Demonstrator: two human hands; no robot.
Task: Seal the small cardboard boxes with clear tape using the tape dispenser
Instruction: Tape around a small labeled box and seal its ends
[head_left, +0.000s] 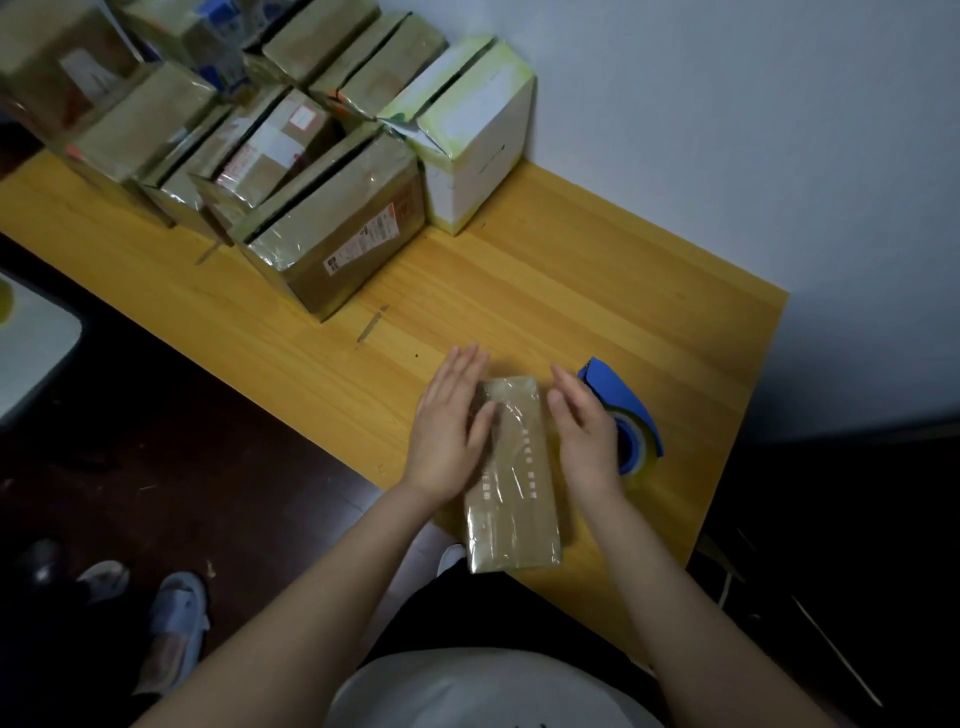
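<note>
On my screen the table (571, 291) reads as yellow wood, smooth, with fine straight grain and a low sheen. The box (511, 499) near its front edge is brown cardboard, its top skinned in glossy, slightly wrinkled clear tape. The dispenser (618, 395) towards the right edge looks like smooth blue plastic. The boxes (337, 234) along the back left edge are cardboard, shiny where taped. The white box (478, 135) looks matt, as does the wall (727, 130).
</note>
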